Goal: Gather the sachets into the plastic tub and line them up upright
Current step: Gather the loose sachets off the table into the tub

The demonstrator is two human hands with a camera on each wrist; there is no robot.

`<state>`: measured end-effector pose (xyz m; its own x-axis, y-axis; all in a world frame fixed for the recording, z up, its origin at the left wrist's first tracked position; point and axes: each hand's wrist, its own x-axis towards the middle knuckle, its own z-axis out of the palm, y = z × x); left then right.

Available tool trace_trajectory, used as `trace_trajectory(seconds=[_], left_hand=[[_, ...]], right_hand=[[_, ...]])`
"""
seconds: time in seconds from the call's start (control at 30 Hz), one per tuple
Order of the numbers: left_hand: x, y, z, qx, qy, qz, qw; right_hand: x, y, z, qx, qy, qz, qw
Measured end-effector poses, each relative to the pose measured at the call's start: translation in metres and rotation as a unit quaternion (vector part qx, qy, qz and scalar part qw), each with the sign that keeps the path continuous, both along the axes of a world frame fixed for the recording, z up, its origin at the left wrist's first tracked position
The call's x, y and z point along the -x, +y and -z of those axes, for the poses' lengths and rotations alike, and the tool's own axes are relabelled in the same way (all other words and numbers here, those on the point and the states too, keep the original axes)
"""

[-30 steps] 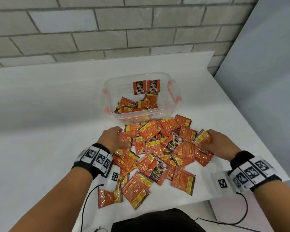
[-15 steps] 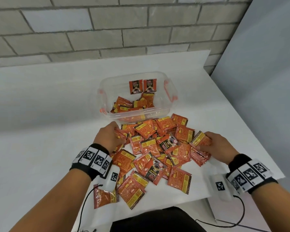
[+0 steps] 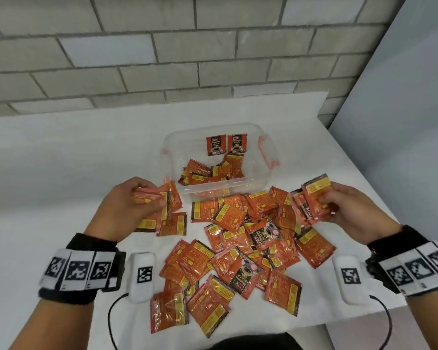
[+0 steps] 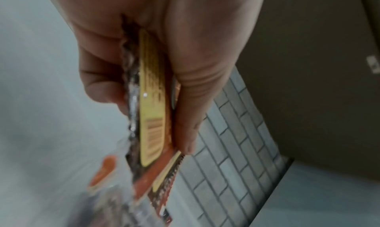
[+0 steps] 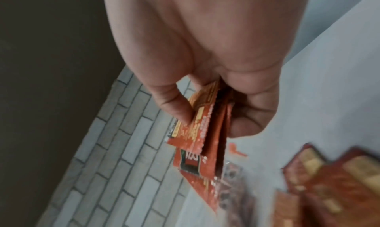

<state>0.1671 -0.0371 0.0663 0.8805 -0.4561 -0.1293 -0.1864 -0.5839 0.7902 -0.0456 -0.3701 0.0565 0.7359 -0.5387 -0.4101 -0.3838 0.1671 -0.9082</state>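
Observation:
A clear plastic tub with orange handles stands on the white table behind a heap of orange sachets. Several sachets lie flat inside it, and two sachets stand upright against its far wall. My left hand grips a bunch of sachets just left of the tub's near corner; the left wrist view shows the bunch pinched edge-on between thumb and fingers. My right hand holds another bunch of sachets raised above the heap's right side, also pinched.
A grey brick wall runs behind the table and a grey panel stands at the right. The table's front edge is close to my body, and loose sachets lie near it. Cables hang from both wrist cameras.
Both hands have lifted off the heap, each carrying up a bunch of sachets. The left hand has moved up toward the tub's near left corner.

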Motion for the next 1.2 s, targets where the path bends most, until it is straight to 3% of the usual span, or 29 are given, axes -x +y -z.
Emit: trace_trajectory(seconds=[0.13, 0.2, 0.33, 0.5, 0.63, 0.73, 0.83, 0.93, 1.03, 1.2], left_hand=[[-0.016, -0.026, -0.025, 0.088, -0.018, -0.026, 0.996], [-0.032, -0.054, -0.028, 0.096, -0.023, -0.028, 0.995], [-0.065, -0.106, -0.007, -0.062, -0.024, 0.036, 0.997], [-0.076, -0.135, 0.015, -0.203, -0.011, 0.064, 0.977], [-0.075, -0.137, 0.023, -0.220, -0.014, 0.050, 0.974], [-0.071, -0.132, 0.021, -0.183, -0.012, 0.044, 0.982], [-0.066, -0.113, 0.005, -0.099, -0.011, 0.024, 0.995], [-0.062, -0.077, 0.002, -0.039, -0.041, -0.021, 0.998], [-0.061, -0.035, 0.021, -0.087, -0.031, -0.052, 0.994], [-0.058, -0.018, 0.056, -0.190, 0.000, -0.011, 0.982]], right_hand=[[-0.066, 0.015, -0.025, -0.012, -0.081, -0.024, 0.996], [-0.105, 0.026, -0.031, 0.018, -0.082, -0.038, 0.996], [-0.177, 0.042, -0.015, 0.156, -0.004, -0.090, 0.984], [-0.217, 0.040, 0.027, 0.293, 0.146, -0.163, 0.931], [-0.219, 0.041, 0.034, 0.314, 0.182, -0.205, 0.909], [-0.211, 0.039, 0.027, 0.361, 0.192, -0.218, 0.886], [-0.183, 0.043, 0.008, 0.397, 0.114, -0.195, 0.890], [-0.139, 0.057, -0.006, 0.372, 0.054, -0.200, 0.905], [-0.108, 0.071, -0.002, 0.341, 0.088, -0.277, 0.894], [-0.105, 0.084, 0.032, 0.407, 0.186, -0.333, 0.830]])
